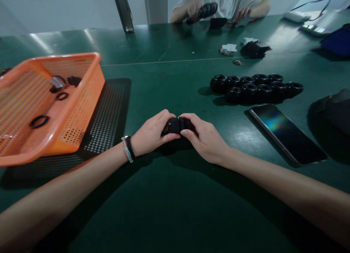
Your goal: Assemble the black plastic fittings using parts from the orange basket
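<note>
A black plastic fitting point(174, 125) that looks like a cable gland is held between my two hands, low over the green table. My left hand point(153, 132) pinches its left part between thumb and fingers, and a braided band circles that wrist. On the other side, my right hand point(205, 136) grips the ribbed right part, its thumb in front. The fingers cover both ends of the piece. Beyond my right hand, several similar black fittings point(248, 90) stand in two rows, their round holes facing up.
An orange perforated basket point(90, 89) at left holds several black rings point(39, 121) and small parts. A phone point(287, 132) lies at right beside a dark object point(336, 109). White and black parts point(228, 49), a bottle point(123, 10) and a co-worker holding a power tool point(207, 10) are farther back.
</note>
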{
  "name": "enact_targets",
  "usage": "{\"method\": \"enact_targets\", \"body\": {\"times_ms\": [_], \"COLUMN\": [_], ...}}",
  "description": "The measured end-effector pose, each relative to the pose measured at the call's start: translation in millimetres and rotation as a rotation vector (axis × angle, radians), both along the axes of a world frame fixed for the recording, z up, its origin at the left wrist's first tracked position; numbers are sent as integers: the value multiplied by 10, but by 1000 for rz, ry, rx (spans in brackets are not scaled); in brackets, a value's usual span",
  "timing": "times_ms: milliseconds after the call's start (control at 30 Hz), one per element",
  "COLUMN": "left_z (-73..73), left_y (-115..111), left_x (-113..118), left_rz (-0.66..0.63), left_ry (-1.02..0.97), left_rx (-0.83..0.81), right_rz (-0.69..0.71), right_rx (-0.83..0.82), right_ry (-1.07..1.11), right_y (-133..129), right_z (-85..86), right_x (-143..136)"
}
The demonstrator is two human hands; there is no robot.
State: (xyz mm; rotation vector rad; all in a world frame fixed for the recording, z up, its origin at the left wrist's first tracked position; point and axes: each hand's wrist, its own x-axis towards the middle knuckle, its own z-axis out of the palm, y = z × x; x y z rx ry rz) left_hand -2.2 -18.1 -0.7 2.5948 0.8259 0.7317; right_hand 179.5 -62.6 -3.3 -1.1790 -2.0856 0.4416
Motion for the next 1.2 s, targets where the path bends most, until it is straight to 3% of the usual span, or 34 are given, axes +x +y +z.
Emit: {"method": "enact_targets", "body": {"times_ms": [100,267,400,700,1200], "left_z": [18,56,71,57,2], "left_y": [-5,17,41,-24,-44], "left_x": [-2,-23,-26,12,-6], "left_rz": [-4,-60,-68,-15,24], "left_ry": [-4,-54,-47,-102,-70], "left_rx": [-31,-217,-303,-311,-58], "right_rz": [0,52,62,55,-21], "right_rx": [107,351,425,374,9], "right_ry": [3,-58,-93,-71,73], "right_y": [15,80,117,93,-7], "right_z": [-27,-50,-53,-65,-22], "right_x": [4,40,62,46,-23]}}
